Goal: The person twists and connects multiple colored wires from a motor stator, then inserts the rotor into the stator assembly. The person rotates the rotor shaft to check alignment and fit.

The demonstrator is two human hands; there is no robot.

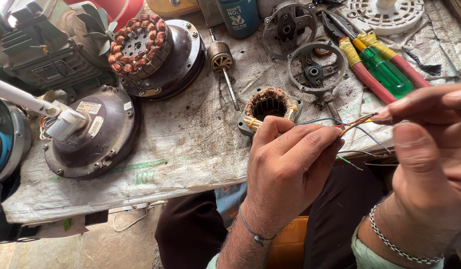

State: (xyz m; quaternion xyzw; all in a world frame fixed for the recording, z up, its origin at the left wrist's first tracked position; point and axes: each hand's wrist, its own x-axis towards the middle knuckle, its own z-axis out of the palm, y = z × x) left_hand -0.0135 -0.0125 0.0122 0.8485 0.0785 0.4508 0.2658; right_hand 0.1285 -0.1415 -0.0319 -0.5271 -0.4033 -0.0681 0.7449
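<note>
We pinch the coloured wires [357,124] between our left hand [285,164] and right hand [430,149]; they run left to right from the stator [269,107] on the counter [190,134].

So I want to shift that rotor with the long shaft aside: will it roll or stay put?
The rotor looks round on a thin steel shaft, so it would probably roll sideways if nudged. The coarse sacking under it may slow it. Its metal core suggests it is heavy for its size.
</note>
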